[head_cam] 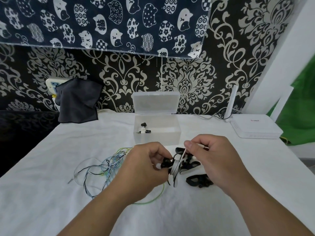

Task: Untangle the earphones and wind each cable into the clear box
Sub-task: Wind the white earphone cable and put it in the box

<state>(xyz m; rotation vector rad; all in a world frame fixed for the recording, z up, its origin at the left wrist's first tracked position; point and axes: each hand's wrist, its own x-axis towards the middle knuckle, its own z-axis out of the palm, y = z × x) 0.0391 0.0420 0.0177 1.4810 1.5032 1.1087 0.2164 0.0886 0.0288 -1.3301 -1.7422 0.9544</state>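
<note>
White earphone cable (pixel 182 154) is stretched short between the two hands, slanting from upper right down to lower left. The right hand (pixel 214 157) pinches its free end close to the plug. The left hand (pixel 144 164) grips the small winder (pixel 175 169) that carries the coils. The clear box (pixel 177 135) stands open just beyond both hands, so the wound bundle would probably go forward.
</note>
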